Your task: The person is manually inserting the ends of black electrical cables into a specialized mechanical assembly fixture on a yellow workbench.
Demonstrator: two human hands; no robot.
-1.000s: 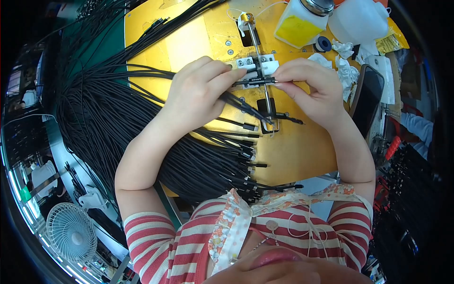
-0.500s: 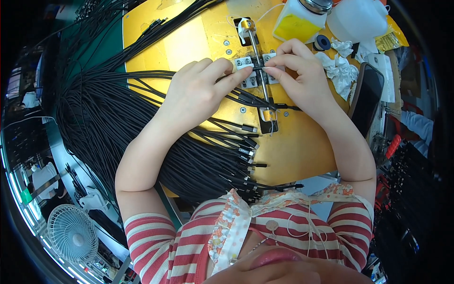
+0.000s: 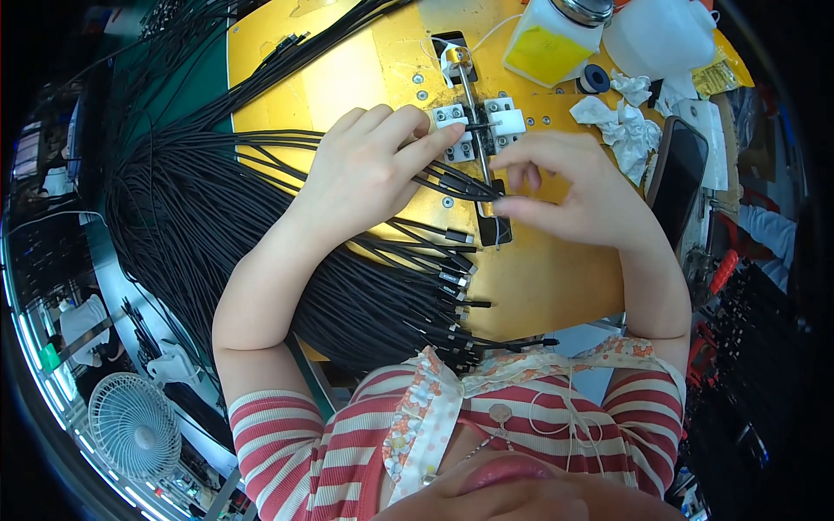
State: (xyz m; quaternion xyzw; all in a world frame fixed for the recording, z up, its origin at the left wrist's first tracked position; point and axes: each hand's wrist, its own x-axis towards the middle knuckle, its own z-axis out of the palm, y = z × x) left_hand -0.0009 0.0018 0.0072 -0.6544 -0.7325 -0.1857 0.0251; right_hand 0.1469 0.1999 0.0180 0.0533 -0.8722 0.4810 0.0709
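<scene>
My left hand (image 3: 369,169) is closed at the left side of a small metal clamp fixture (image 3: 452,115). Its fingertips pinch a black cable (image 3: 479,127), which lies across the metal rod (image 3: 469,87) towards a white block (image 3: 509,122) on the right. More black cable ends (image 3: 469,187) come out from under this hand and rest over the lower part of the rod. My right hand (image 3: 569,187) is open, slightly blurred, with thumb and forefinger apart beside the tips of those ends. Whether the thumb touches them I cannot tell.
A big bundle of black cables (image 3: 208,217) covers the left side of the yellow plate (image 3: 539,278). At the far right stand a white bottle with a yellow label (image 3: 547,48), a white container (image 3: 660,35), a small spool (image 3: 594,79), crumpled tissue (image 3: 621,126) and a phone (image 3: 678,178).
My right hand has let go at the fixture and moved down and right, its fingers opening. The fixture's white block now shows. My left hand has stayed in place.
</scene>
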